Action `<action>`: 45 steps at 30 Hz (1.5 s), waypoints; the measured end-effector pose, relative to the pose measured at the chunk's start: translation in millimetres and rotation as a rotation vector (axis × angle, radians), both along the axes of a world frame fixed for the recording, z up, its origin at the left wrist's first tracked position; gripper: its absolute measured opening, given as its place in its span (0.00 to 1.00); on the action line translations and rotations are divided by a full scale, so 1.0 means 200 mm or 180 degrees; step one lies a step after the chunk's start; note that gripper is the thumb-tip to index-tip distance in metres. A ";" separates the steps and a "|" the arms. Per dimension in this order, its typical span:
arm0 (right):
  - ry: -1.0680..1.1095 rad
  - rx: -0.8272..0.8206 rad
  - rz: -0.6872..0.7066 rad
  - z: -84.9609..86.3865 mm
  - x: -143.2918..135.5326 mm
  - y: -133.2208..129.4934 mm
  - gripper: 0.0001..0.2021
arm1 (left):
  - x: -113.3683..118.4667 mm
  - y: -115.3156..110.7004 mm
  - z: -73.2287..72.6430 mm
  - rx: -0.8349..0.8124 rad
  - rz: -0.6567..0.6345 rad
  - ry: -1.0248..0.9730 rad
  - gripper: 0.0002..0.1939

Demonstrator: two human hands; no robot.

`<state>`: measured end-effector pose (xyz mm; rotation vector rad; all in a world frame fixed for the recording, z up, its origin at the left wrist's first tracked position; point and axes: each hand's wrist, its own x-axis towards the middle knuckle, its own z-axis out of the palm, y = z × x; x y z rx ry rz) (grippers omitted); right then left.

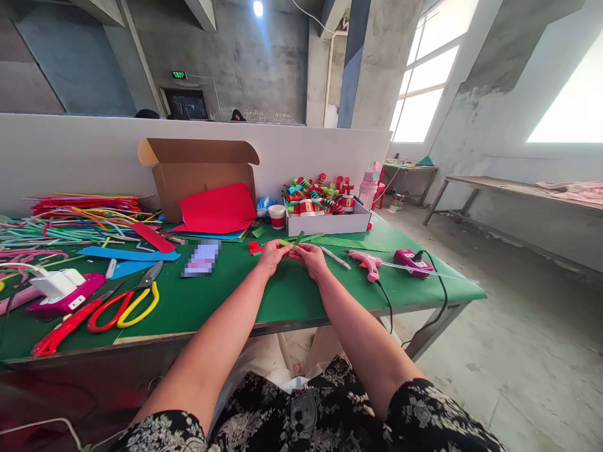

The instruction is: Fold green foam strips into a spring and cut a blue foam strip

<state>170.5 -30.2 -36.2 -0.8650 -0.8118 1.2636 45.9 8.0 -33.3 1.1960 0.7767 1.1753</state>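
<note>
In the head view, my left hand [272,256] and my right hand [309,258] meet above the middle of the table. Both pinch a green paper strip [299,238], whose end sticks up between the fingertips; part of it is hidden by the fingers. Close to my left hand is a small red piece [254,247]. Several flat green strips [348,242] lie just beyond my right hand. A thin white pen-like stick [335,258] rests right of that hand, followed by a pink glue gun [368,263].
Scissors [136,301], red pliers [66,329] and a phone [201,258] lie to the left on the green table [282,304]. Behind stand a cardboard box [202,169], paper cups [277,216] and a white box [330,223] of colourful figures. A power socket [413,263] trails its cable rightward.
</note>
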 end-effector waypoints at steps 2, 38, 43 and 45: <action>-0.0003 -0.0004 -0.0022 0.00 0.00 0.00 0.08 | -0.01 0.01 -0.01 0.0004 -0.0012 0.0022 0.20; -0.0286 0.0090 -0.0296 0.02 -0.02 -0.02 0.10 | 0.00 0.02 -0.02 0.0014 -0.0008 0.0168 0.19; -0.0300 0.0070 -0.0189 0.02 -0.02 -0.03 0.08 | 0.00 0.00 -0.01 0.0118 0.0129 0.0319 0.19; -0.0287 0.0069 -0.0201 0.02 -0.02 -0.03 0.08 | 0.01 0.00 -0.01 0.0126 0.0109 0.0270 0.19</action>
